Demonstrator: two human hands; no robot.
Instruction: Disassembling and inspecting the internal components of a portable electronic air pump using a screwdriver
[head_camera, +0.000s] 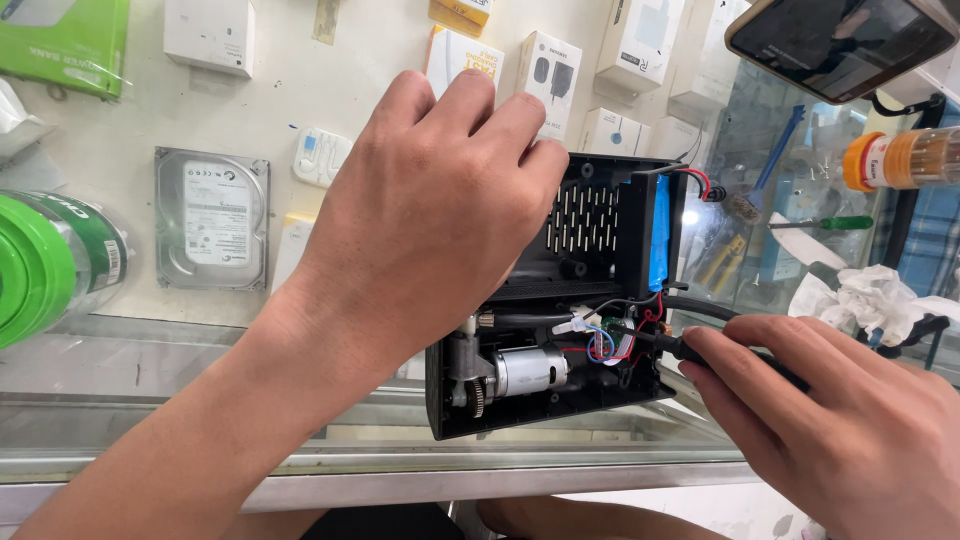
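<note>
The left hand (420, 210) lies over the top of an opened black plastic housing (590, 300), its fingers curled onto the far edge in a closed grip that steadies the case. The housing stands on the near edge of a glass counter (200, 400), right of centre. Inside it a silver motor (530, 370) with a small gear sits low, beside red, blue and black wires (615, 335); a blue battery pack (660, 235) stands along the right wall. The right hand (850, 420), at the near right, is closed around a thin black tool (700, 352) whose tip points into the wiring. Under the glass, to the far left, lie a bare hard drive (212, 218) and several white boxes (548, 65).
</note>
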